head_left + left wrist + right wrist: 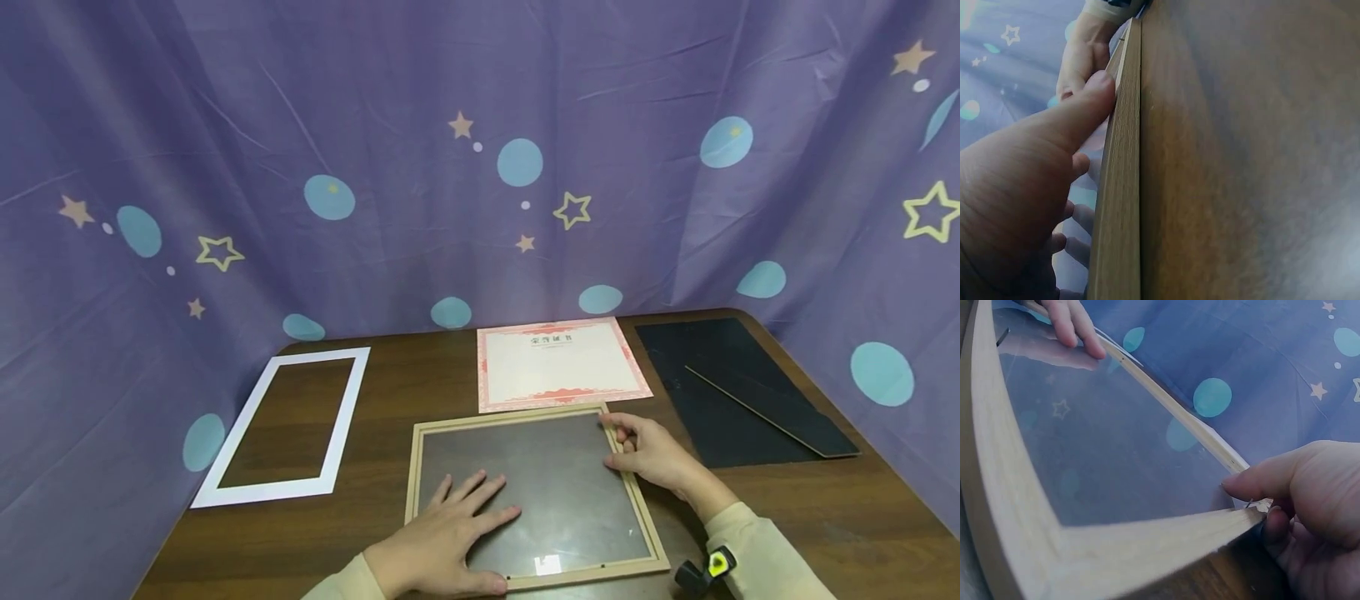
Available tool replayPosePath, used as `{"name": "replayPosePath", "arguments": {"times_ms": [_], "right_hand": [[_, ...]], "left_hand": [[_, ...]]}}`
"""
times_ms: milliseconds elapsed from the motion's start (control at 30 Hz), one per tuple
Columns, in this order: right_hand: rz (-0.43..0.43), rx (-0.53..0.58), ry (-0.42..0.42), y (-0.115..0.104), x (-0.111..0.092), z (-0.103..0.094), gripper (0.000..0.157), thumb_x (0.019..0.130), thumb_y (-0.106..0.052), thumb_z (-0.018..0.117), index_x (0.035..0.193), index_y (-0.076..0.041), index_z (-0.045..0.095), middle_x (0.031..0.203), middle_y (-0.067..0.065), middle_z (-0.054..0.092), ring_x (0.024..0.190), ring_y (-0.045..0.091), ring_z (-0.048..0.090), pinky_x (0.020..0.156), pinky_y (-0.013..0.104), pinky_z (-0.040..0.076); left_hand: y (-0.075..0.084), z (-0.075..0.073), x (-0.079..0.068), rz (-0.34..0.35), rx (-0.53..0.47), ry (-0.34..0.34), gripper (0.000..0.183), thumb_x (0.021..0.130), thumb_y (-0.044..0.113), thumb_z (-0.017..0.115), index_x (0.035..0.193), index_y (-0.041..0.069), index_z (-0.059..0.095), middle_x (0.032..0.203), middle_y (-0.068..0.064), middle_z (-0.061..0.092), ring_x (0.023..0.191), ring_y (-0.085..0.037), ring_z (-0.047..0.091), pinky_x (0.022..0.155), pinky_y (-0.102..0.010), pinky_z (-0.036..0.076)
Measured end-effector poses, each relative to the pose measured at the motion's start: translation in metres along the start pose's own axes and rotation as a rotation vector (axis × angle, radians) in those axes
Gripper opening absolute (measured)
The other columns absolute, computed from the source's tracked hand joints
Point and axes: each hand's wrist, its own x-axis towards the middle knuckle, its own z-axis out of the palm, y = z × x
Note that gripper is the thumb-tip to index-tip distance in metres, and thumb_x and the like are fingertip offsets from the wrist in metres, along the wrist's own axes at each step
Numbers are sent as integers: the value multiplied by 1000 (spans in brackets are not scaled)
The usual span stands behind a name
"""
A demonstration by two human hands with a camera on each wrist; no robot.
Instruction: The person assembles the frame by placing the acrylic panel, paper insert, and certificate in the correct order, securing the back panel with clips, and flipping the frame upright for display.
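Observation:
A light wooden picture frame [411,471] lies on the table with a clear sheet [555,492] inside it. My left hand [442,537] rests spread at its lower left, fingers straight over the sheet and thumb on the near wooden edge. At the far right corner, my right hand [652,450] grips the frame, its fingers bent at the side strip. The right wrist view has that thumb [1257,481] over the sheet's corner and the other fingers partly hidden beyond the wood. Small dark metal tabs [1002,337] stick out from the frame's inner edge.
A white mat border [255,492] lies to the left on the brown table [397,367]. Behind the frame is a certificate [558,367] with a pink border. On the right lies a black backing board [720,417] with a raised strut. A purple curtain [420,242] surrounds the table.

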Motion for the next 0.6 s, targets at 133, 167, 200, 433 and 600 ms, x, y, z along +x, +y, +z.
{"name": "replayPosePath", "arguments": {"times_ms": [133, 167, 200, 433, 600], "right_hand": [[0, -17, 3, 1, 0, 1, 65, 74, 2, 79, 133, 2, 51, 90, 6, 40, 65, 11, 38, 51, 20, 36], [0, -19, 5, 0, 0, 2, 65, 74, 2, 79, 133, 2, 51, 90, 6, 40, 64, 11, 38, 51, 20, 36], [-2, -22, 5, 0, -1, 2, 65, 74, 1, 79, 133, 1, 51, 89, 6, 40, 64, 11, 38, 51, 20, 35], [-34, -86, 0, 1, 0, 8, 63, 74, -3, 82, 130, 1, 54, 87, 6, 42, 59, 8, 37, 49, 20, 34], [-70, -154, 2, 0, 1, 12, 61, 74, -6, 82, 128, 1, 56, 86, 6, 44, 57, 6, 37, 47, 20, 35]], "left_hand": [[-4, 0, 2, -8, 11, 23, 81, 83, 77, 43, 150, 32, 34, 159, -4, 20, 143, -35, 18, 100, -73, 22], [-5, 1, 2, -10, 15, 27, 81, 83, 77, 43, 150, 31, 34, 159, -3, 20, 143, -35, 19, 100, -73, 23], [-6, 1, 2, -12, 20, 31, 82, 83, 77, 43, 150, 31, 34, 159, -3, 21, 143, -35, 19, 100, -73, 23], [-13, 0, -2, -34, -6, 24, 84, 81, 78, 46, 149, 31, 35, 158, -4, 21, 142, -36, 21, 99, -74, 23], [-18, -5, -5, -32, -38, 19, 87, 78, 78, 50, 148, 28, 38, 158, -6, 22, 142, -37, 22, 99, -74, 23]]}}
